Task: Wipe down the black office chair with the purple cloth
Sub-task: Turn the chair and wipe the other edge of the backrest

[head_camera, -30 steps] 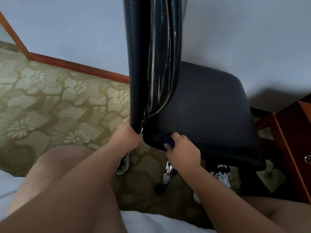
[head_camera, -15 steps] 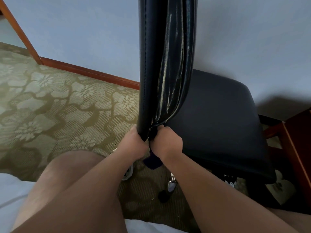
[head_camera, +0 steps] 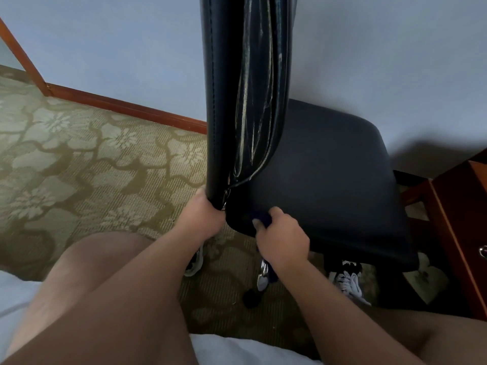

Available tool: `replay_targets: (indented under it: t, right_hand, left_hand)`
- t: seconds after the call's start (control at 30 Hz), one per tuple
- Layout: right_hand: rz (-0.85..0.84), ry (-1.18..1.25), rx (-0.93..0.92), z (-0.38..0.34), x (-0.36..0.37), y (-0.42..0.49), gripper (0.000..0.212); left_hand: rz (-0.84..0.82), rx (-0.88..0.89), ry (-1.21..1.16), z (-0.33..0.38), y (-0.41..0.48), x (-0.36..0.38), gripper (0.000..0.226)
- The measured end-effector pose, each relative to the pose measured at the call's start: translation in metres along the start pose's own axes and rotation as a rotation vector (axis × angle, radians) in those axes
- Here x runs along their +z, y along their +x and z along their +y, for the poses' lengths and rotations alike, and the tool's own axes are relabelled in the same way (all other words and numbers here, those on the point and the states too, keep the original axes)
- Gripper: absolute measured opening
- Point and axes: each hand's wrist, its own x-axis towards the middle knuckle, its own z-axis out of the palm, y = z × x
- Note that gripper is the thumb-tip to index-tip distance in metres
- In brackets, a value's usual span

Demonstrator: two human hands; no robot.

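Right fingers point(head_camera: 279, 215) pinching purple cloth point(head_camera: 264, 219), black chair point(head_camera: 329, 180) (seat edge)

Chair point(head_camera: 297, 159) before wall point(head_camera: 105, 48), cabinet point(head_camera: 463, 219) just right. Left hand point(head_camera: 200, 219) at backrest point(head_camera: 226, 88) lower end; right hand point(head_camera: 282, 238) beside it, cloth point(head_camera: 263, 218) on seat point(head_camera: 337, 180) near corner. Shoes point(head_camera: 347, 283) under seat.

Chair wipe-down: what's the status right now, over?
Left hand grips the backrest at its bottom corner. Right hand holds purple cloth against seat near corner. Nothing blocking the wipe.
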Motion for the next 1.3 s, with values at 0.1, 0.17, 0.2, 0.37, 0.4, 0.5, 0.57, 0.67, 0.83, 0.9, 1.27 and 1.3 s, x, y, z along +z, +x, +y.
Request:
replay_targets:
  t: [0.1, 0.17, 0.2, 0.37, 0.4, 0.5, 0.57, 0.67, 0.83, 0.9, 1.27, 1.3]
  right_hand:
    - [0.004, 0.044, -0.035, -0.038, 0.019, 0.006, 0.022]
    - [0.006, 0.04, -0.058, -0.057, 0.024, 0.014, 0.016]
    - [0.0, 0.041, -0.068, -0.062, 0.024, 0.017, 0.016]
    - [0.004, -0.019, -0.139, -0.046, 0.018, 0.021, 0.023]
    - [0.023, -0.012, -0.118, -0.037, 0.014, 0.021, 0.026]
    - [0.038, 0.043, 0.053, -0.003, -0.002, 0.022, 0.029]
    - [0.041, 0.085, 0.176, 0.024, -0.014, 0.02, 0.025]
    - [0.065, 0.135, 0.307, 0.062, -0.033, 0.014, 0.023]
    - [0.087, 0.144, 0.367, 0.069, -0.038, 0.006, 0.025]
    - [0.089, 0.115, 0.324, 0.049, -0.028, 0.005, 0.024]
    - [-0.072, -0.042, -0.119, -0.052, 0.018, 0.012, 0.029]
    - [-0.066, -0.066, -0.154, -0.046, 0.016, 0.011, 0.027]
  left_hand:
    - [-0.017, -0.007, 0.014, -0.002, 0.001, 0.001, 0.017]
    - [-0.025, -0.022, 0.024, -0.003, 0.003, 0.0, 0.031]
    - [-0.023, -0.028, 0.027, -0.003, 0.004, -0.001, 0.031]
    - [0.019, -0.036, 0.059, 0.002, 0.009, -0.005, 0.016]
    - [0.022, -0.038, 0.067, 0.002, 0.009, -0.005, 0.015]
    - [0.002, -0.019, 0.108, 0.002, 0.008, -0.004, 0.011]
    - [-0.012, 0.004, 0.123, 0.002, 0.007, -0.003, 0.008]
    - [-0.021, 0.002, 0.132, 0.001, 0.007, -0.002, 0.012]
    - [-0.012, -0.042, 0.127, -0.001, 0.006, 0.001, 0.015]
    - [-0.003, -0.052, 0.128, -0.001, 0.007, 0.002, 0.015]
    - [0.061, -0.04, 0.087, 0.002, 0.01, 0.001, 0.017]
    - [0.066, -0.046, 0.091, 0.003, 0.01, 0.001, 0.015]
